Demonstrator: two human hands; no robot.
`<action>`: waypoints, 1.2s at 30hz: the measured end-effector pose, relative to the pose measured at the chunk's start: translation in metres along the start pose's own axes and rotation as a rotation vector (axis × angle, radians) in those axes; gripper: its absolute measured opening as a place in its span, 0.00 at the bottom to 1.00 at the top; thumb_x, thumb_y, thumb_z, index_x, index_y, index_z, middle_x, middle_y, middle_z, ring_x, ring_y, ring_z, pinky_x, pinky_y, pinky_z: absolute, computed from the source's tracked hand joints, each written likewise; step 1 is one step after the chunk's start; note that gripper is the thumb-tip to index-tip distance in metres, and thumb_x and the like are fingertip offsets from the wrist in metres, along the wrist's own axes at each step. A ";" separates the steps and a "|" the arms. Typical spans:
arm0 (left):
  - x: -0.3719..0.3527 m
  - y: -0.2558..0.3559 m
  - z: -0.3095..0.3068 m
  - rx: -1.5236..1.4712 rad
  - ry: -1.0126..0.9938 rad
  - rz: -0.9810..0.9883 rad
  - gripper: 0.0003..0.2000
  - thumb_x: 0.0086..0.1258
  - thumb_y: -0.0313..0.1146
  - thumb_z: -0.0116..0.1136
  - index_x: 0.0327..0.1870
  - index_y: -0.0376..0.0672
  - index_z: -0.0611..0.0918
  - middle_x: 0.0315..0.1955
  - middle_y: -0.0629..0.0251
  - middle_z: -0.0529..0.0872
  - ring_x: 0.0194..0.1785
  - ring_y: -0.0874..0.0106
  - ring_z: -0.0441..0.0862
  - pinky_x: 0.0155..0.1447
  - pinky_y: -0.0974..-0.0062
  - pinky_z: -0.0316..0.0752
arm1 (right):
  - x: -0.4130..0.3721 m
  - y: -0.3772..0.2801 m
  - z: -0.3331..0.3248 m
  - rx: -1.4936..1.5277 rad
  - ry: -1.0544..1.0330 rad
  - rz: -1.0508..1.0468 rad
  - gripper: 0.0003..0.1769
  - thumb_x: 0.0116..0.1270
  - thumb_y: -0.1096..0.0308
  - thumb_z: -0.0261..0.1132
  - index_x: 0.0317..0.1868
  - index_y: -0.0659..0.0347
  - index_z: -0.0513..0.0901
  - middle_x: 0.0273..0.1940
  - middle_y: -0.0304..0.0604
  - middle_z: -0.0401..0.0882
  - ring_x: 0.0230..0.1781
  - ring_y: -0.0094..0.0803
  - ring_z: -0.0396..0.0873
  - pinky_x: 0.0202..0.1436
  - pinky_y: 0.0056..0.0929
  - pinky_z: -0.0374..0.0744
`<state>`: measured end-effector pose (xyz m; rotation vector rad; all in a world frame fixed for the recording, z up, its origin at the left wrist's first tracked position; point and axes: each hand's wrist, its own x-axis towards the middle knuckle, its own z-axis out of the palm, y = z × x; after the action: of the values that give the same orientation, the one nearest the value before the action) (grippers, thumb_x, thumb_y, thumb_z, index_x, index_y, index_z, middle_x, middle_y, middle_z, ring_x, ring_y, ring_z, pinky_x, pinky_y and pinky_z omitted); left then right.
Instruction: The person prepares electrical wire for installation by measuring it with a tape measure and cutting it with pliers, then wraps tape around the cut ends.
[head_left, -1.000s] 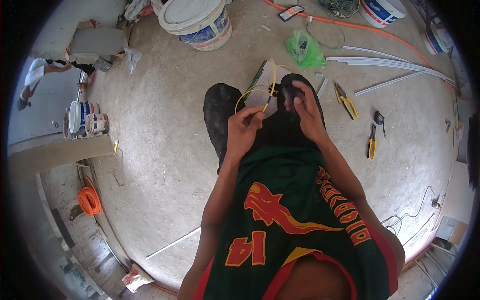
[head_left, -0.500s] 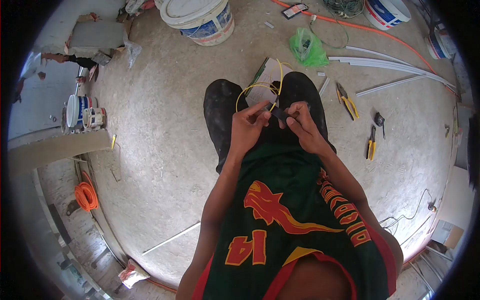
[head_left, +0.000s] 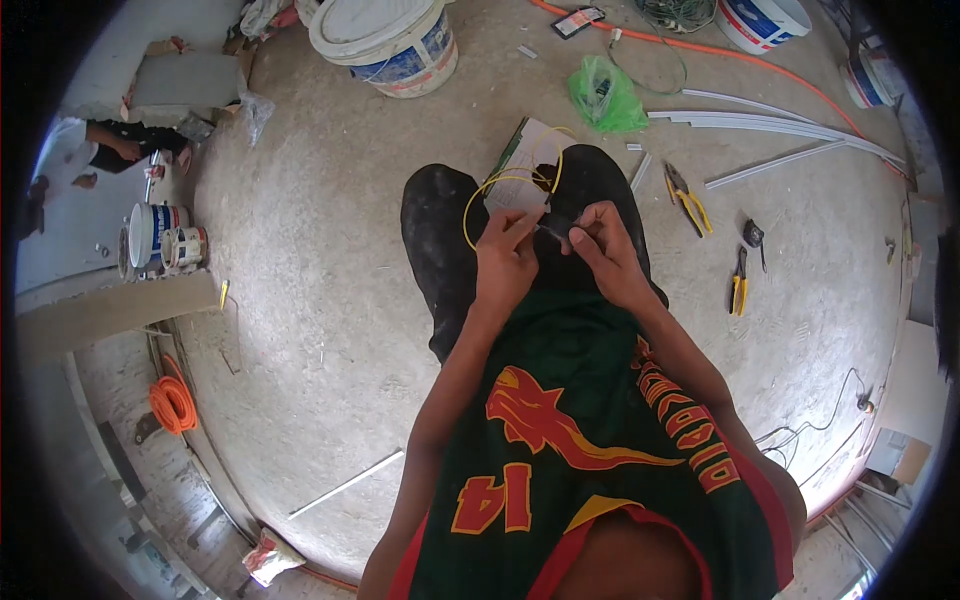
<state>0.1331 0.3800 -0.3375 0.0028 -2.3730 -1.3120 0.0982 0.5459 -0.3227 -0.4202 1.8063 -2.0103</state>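
Note:
Over my lap, my left hand (head_left: 507, 255) is closed in a pinch at the end of a yellow wire (head_left: 466, 212), which loops up over my knees. Opposite it, my right hand (head_left: 607, 252) is closed on a dark strip (head_left: 556, 230) that looks like black tape. The strip spans the gap between my hands and meets my left fingertips. Where wire and strip join is too small to make out. Just beyond my fingers, a white box with a green edge (head_left: 522, 165) sits between my knees, behind the wire loop.
To the right lie yellow-handled pliers (head_left: 690, 205), a second yellow-handled tool (head_left: 739, 285) and a tape measure (head_left: 753, 233). White strips (head_left: 745, 119), a green bag (head_left: 607, 95) and a lidded bucket (head_left: 400, 55) are ahead. Another person's arm (head_left: 118, 142) shows at far left.
The view has shifted slightly. My left fingers have closed in nearer the wire end, and the wire's upright part has dropped lower. Another person's arm has come into view at far left.

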 end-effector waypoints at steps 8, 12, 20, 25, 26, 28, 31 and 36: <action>-0.005 -0.010 0.008 0.217 -0.169 0.069 0.15 0.54 0.18 0.57 0.43 0.42 0.84 0.33 0.55 0.80 0.37 0.56 0.81 0.42 0.62 0.77 | -0.015 0.009 -0.004 -0.461 0.126 -0.046 0.16 0.64 0.66 0.66 0.43 0.60 0.67 0.37 0.41 0.69 0.38 0.28 0.74 0.43 0.30 0.75; -0.012 -0.008 0.013 0.139 -0.222 -0.167 0.15 0.53 0.23 0.64 0.37 0.38 0.69 0.32 0.58 0.74 0.38 0.61 0.78 0.45 0.64 0.74 | -0.006 -0.003 -0.012 -0.358 -0.103 -0.118 0.23 0.50 0.67 0.67 0.46 0.62 0.70 0.41 0.50 0.72 0.43 0.44 0.74 0.47 0.37 0.74; -0.012 0.017 0.002 -0.467 -0.235 -0.191 0.17 0.70 0.38 0.59 0.51 0.34 0.78 0.36 0.69 0.76 0.37 0.77 0.72 0.45 0.76 0.71 | 0.041 -0.024 -0.011 -0.885 0.425 -0.742 0.11 0.53 0.66 0.69 0.34 0.60 0.78 0.37 0.49 0.75 0.40 0.47 0.74 0.48 0.47 0.72; 0.004 0.013 -0.009 -0.397 -0.253 -0.239 0.17 0.71 0.39 0.58 0.52 0.35 0.82 0.42 0.64 0.84 0.44 0.78 0.78 0.48 0.80 0.73 | 0.002 0.024 -0.002 -0.368 0.534 -0.532 0.06 0.59 0.73 0.66 0.36 0.60 0.77 0.37 0.46 0.75 0.41 0.40 0.75 0.44 0.38 0.74; 0.006 0.015 -0.010 -0.481 -0.246 -0.284 0.14 0.71 0.37 0.58 0.50 0.36 0.83 0.39 0.66 0.85 0.42 0.78 0.78 0.46 0.80 0.73 | -0.008 0.030 -0.003 -0.178 0.383 -0.200 0.19 0.60 0.70 0.67 0.51 0.60 0.74 0.46 0.44 0.73 0.48 0.36 0.74 0.52 0.39 0.75; 0.006 0.003 -0.016 -0.433 -0.318 -0.360 0.12 0.71 0.33 0.58 0.50 0.37 0.83 0.38 0.68 0.84 0.40 0.79 0.77 0.45 0.81 0.72 | 0.003 0.043 -0.006 0.280 0.067 -0.133 0.47 0.57 0.65 0.71 0.73 0.59 0.54 0.67 0.45 0.60 0.68 0.37 0.62 0.70 0.38 0.62; 0.013 -0.003 -0.017 -0.627 -0.368 -0.412 0.13 0.69 0.26 0.58 0.53 0.38 0.79 0.36 0.69 0.82 0.38 0.81 0.76 0.44 0.81 0.72 | 0.023 0.037 -0.017 0.226 -0.233 -0.150 0.40 0.57 0.66 0.71 0.69 0.62 0.65 0.66 0.44 0.65 0.69 0.36 0.62 0.71 0.37 0.60; 0.015 0.013 -0.027 -0.371 -0.404 -0.363 0.15 0.67 0.20 0.55 0.54 0.38 0.74 0.33 0.67 0.80 0.37 0.78 0.78 0.43 0.79 0.73 | 0.022 0.021 -0.024 -0.087 -0.227 -0.124 0.28 0.58 0.63 0.71 0.58 0.64 0.76 0.53 0.40 0.74 0.56 0.30 0.71 0.62 0.30 0.68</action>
<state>0.1316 0.3624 -0.3092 0.0679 -2.4862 -2.0847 0.0697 0.5549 -0.3473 -0.7709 1.7681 -1.8804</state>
